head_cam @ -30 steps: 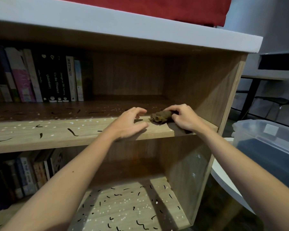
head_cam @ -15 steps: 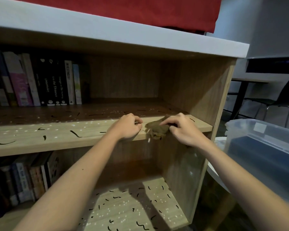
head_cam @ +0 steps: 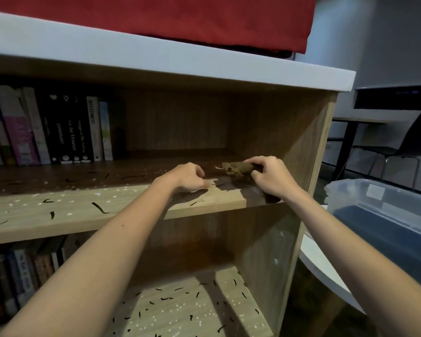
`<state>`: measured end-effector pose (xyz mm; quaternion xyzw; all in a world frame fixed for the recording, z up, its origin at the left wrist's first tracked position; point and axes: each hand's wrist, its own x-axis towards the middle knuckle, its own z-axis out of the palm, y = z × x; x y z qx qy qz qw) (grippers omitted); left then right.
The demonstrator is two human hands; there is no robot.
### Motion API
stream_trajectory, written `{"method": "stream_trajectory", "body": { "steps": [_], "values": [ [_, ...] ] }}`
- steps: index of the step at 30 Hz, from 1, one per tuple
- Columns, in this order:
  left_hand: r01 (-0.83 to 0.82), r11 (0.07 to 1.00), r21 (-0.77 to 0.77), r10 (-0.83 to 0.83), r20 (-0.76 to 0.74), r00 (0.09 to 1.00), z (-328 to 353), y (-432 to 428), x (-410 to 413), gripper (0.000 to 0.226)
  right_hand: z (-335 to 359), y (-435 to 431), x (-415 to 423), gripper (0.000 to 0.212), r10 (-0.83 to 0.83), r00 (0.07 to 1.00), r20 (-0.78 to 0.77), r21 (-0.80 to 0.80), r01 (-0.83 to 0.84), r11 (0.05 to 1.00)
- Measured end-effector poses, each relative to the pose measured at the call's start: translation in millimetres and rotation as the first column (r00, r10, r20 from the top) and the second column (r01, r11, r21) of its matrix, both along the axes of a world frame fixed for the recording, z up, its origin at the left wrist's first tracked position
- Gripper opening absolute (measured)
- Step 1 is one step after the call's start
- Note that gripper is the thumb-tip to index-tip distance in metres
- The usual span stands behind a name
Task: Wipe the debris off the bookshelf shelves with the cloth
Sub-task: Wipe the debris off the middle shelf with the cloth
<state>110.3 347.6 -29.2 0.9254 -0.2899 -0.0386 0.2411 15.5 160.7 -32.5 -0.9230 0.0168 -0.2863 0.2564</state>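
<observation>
A wooden bookshelf stands in front of me. Its middle shelf point(head_cam: 88, 210) carries black strands and white specks of debris point(head_cam: 99, 207). My right hand point(head_cam: 271, 177) grips a bunched brown cloth point(head_cam: 238, 167) on the right end of that shelf, near the side panel. My left hand point(head_cam: 188, 178) rests on the shelf just left of the cloth, fingers curled with nothing in them. The lower shelf point(head_cam: 187, 310) is also strewn with dark strands and white specks.
Books point(head_cam: 58, 132) stand at the back left of the middle shelf, and more books point(head_cam: 22, 276) fill the lower left. A clear plastic bin point(head_cam: 384, 220) sits to the right of the shelf. A red cloth point(head_cam: 180, 18) lies on top. A chair point(head_cam: 404, 147) stands behind.
My right hand has carried the cloth from the shelf's front edge back onto the shelf, further in. My left hand has stayed at the front, fingers curled.
</observation>
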Motion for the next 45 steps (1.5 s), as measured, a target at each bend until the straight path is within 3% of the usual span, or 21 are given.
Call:
{"method": "stream_trajectory", "body": {
  "steps": [3,7,10,14,16,18,20,22,25,29,36,39,41,43,45],
  "values": [
    [-0.056,0.992,0.117,0.062,-0.044,0.997,-1,-6,8,0.061,5,-24,33,0.037,-0.094,0.993,-0.071,-0.062,0.090,0.994],
    [-0.070,0.990,0.121,0.085,-0.124,0.989,-2,-10,17,0.067,17,-51,80,0.034,-0.308,0.942,-0.135,-0.155,0.287,0.945],
    [-0.085,0.989,0.121,0.100,-0.131,0.986,-1,-12,21,0.072,14,-46,104,0.030,-0.315,0.903,-0.292,-0.177,0.273,0.946],
    [-0.101,0.990,0.098,0.115,-0.146,0.983,0,-11,22,0.071,5,-33,120,0.027,-0.165,0.924,-0.346,-0.184,0.106,0.977],
    [-0.105,0.990,0.092,0.117,-0.141,0.983,0,-11,24,0.071,14,-35,119,0.028,0.001,0.934,-0.356,-0.034,-0.014,0.999],
    [-0.105,0.990,0.089,0.117,-0.141,0.983,-1,-10,26,0.070,25,-42,124,0.032,0.047,0.957,-0.285,0.042,-0.036,0.998],
    [-0.112,0.990,0.086,0.123,-0.140,0.982,-1,-10,26,0.070,27,-49,139,0.035,-0.025,0.977,-0.211,-0.018,0.022,1.000],
    [-0.109,0.991,0.084,0.120,-0.142,0.983,-2,-9,25,0.069,19,-50,154,0.038,-0.089,0.968,-0.234,-0.078,0.073,0.994],
    [-0.116,0.990,0.075,0.126,-0.144,0.981,-3,-7,25,0.069,2,-35,168,0.038,-0.080,0.936,-0.343,-0.209,0.007,0.978],
    [-0.116,0.991,0.059,0.124,-0.154,0.980,0,-7,23,0.069,-2,-3,164,0.040,0.002,0.938,-0.346,-0.283,-0.106,0.953],
    [-0.127,0.984,-0.125,0.124,-0.035,0.992,-1,47,7,0.051,4,16,85,0.041,0.298,0.881,-0.366,-0.207,-0.389,0.898],
    [-0.097,0.994,-0.054,0.100,0.038,0.994,0,68,-6,0.045,18,21,55,0.039,0.427,0.830,-0.358,-0.059,-0.477,0.877],
    [-0.064,0.998,-0.027,0.066,0.083,0.994,4,76,-14,0.044,22,19,58,0.040,0.345,0.905,-0.247,-0.046,-0.367,0.929],
    [-0.050,0.998,-0.034,0.053,0.098,0.994,5,84,-20,0.045,15,18,68,0.041,0.131,0.978,-0.164,-0.132,-0.153,0.979],
    [-0.066,0.998,-0.007,0.066,0.149,0.987,0,87,-22,0.043,2,21,75,0.042,-0.023,0.978,-0.207,-0.201,-0.019,0.979]
  ]
}}
